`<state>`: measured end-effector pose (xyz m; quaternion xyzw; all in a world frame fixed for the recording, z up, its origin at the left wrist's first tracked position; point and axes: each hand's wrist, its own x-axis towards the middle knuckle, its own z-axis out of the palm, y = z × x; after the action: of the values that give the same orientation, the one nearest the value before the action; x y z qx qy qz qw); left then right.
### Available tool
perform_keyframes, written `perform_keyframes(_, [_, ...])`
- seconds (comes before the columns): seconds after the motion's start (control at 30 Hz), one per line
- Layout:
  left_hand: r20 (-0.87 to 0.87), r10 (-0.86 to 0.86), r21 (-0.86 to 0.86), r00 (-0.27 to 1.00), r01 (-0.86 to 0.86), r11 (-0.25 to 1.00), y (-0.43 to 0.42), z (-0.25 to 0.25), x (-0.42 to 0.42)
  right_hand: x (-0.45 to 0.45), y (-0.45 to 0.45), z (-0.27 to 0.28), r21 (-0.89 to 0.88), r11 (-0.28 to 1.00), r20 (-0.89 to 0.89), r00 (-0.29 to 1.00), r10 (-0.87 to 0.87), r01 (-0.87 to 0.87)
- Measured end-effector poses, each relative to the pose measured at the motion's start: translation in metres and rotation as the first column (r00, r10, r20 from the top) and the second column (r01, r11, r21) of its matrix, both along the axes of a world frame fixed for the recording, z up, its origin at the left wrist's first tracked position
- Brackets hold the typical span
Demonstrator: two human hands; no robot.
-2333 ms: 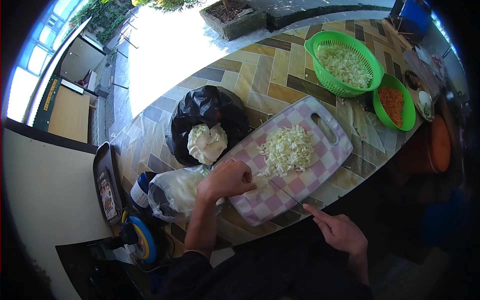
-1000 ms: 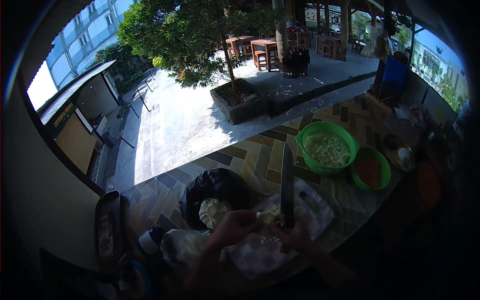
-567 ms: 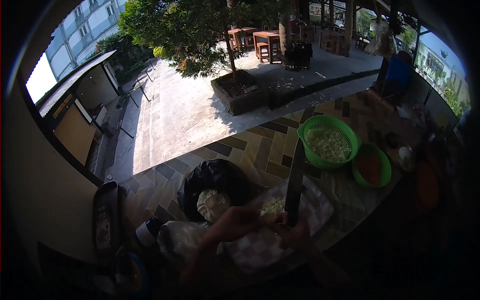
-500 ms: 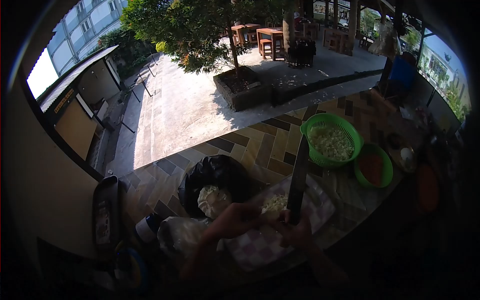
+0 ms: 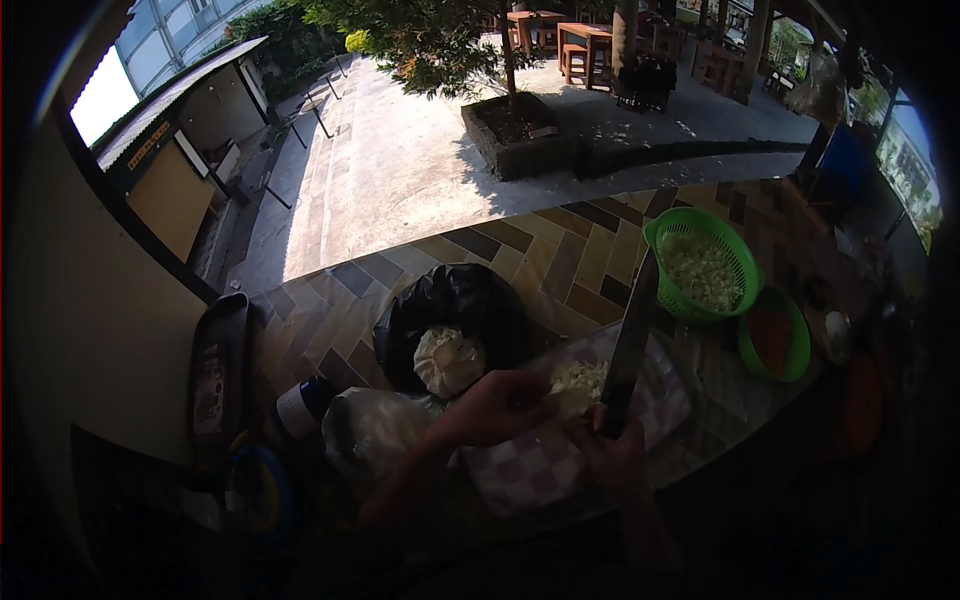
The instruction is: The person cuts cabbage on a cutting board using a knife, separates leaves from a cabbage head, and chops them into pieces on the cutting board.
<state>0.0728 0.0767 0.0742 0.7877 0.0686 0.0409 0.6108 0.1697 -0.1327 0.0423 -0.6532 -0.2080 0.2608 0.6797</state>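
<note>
My right hand (image 5: 612, 455) is closed round the handle of a large knife (image 5: 632, 345), its broad dark blade pointing up and away from me. Left of it, my left hand (image 5: 500, 405) has its fingers curled in beside the chopped pale cabbage (image 5: 578, 385); shadow hides what they hold, if anything. Both hands are over a pink-and-white checked cutting board (image 5: 540, 465). A pale cabbage (image 5: 448, 360) sits in the open black plastic bag (image 5: 485, 300), just beyond my left hand.
At the right stand a green colander (image 5: 745, 265) of chopped cabbage and a green basket (image 5: 800, 345) with orange shreds. A clear plastic bag (image 5: 375, 430), a dark jar with a pale label (image 5: 300, 408) and a dark tray (image 5: 232, 320) lie left. The tiled counter (image 5: 470, 245) ends beyond them.
The view has shifted, so the counter appears higher and further right. The knife leans a little more to the right. My left hand stays curled near the chopped cabbage.
</note>
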Motion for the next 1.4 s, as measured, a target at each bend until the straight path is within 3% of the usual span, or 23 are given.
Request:
perform_keyframes(0.2, [0.017, -0.004, -0.046, 1.000, 0.005, 0.999, -0.005, 0.006, -0.002, -0.005, -0.002, 0.001, 0.028, 0.999, 0.008, 1.000, -0.030, 0.030])
perform_keyframes(0.37, [-0.016, -0.017, 0.048, 1.000, 0.017, 0.999, -0.004, 0.006, -0.001, -0.010, -0.001, 0.010, -0.067, 0.995, 0.086, 0.994, -0.064, 0.070])
perform_keyframes(0.47, [-0.054, -0.030, 0.077, 0.998, 0.034, 0.996, -0.003, 0.010, -0.003, -0.012, 0.000, 0.008, -0.012, 0.996, 0.044, 0.995, -0.086, 0.087])
perform_keyframes(0.57, [-0.044, -0.051, 0.040, 0.998, 0.052, 0.998, 0.000, 0.013, -0.004, -0.010, -0.002, 0.009, -0.008, 1.000, 0.048, 0.998, -0.027, 0.028])
perform_keyframes(0.7, [-0.073, -0.062, -0.097, 0.995, 0.055, 0.994, 0.003, 0.023, -0.006, -0.010, -0.006, 0.013, 0.127, 0.989, -0.159, 0.983, 0.091, -0.071])
perform_keyframes(0.77, [-0.102, -0.065, -0.044, 0.993, 0.061, 0.997, 0.005, 0.023, -0.007, -0.011, -0.005, 0.017, 0.151, 0.984, -0.221, 0.967, 0.127, -0.094])
perform_keyframes(0.87, [-0.112, -0.077, 0.049, 0.991, 0.083, 0.995, 0.005, 0.020, -0.010, -0.014, -0.006, 0.023, 0.129, 0.985, -0.153, 0.979, 0.135, -0.116])
perform_keyframes(0.97, [-0.046, -0.103, 0.150, 0.994, 0.109, 0.983, 0.003, 0.010, -0.010, -0.012, -0.011, 0.010, 0.018, 0.992, -0.051, 0.991, 0.123, -0.123])
perform_keyframes(1.07, [-0.007, -0.128, 0.193, 0.992, 0.127, 0.973, 0.003, 0.010, -0.010, -0.012, -0.010, 0.005, 0.023, 0.997, 0.002, 0.997, 0.080, -0.080])
perform_keyframes(1.17, [-0.056, -0.155, 0.192, 0.986, 0.163, 0.968, 0.006, 0.017, -0.011, -0.018, -0.007, 0.018, 0.021, 1.000, -0.091, 0.996, 0.007, -0.005])
perform_keyframes(1.33, [-0.128, -0.195, 0.264, 0.972, 0.223, 0.938, 0.011, 0.004, -0.014, -0.008, -0.036, 0.020, -0.251, 0.961, 0.176, 0.971, 0.164, -0.117])
perform_keyframes(1.4, [-0.152, -0.244, 0.409, 0.958, 0.286, 0.867, 0.016, -0.024, -0.016, -0.005, -0.047, 0.024, -0.353, 0.925, 0.207, 0.952, 0.224, -0.141])
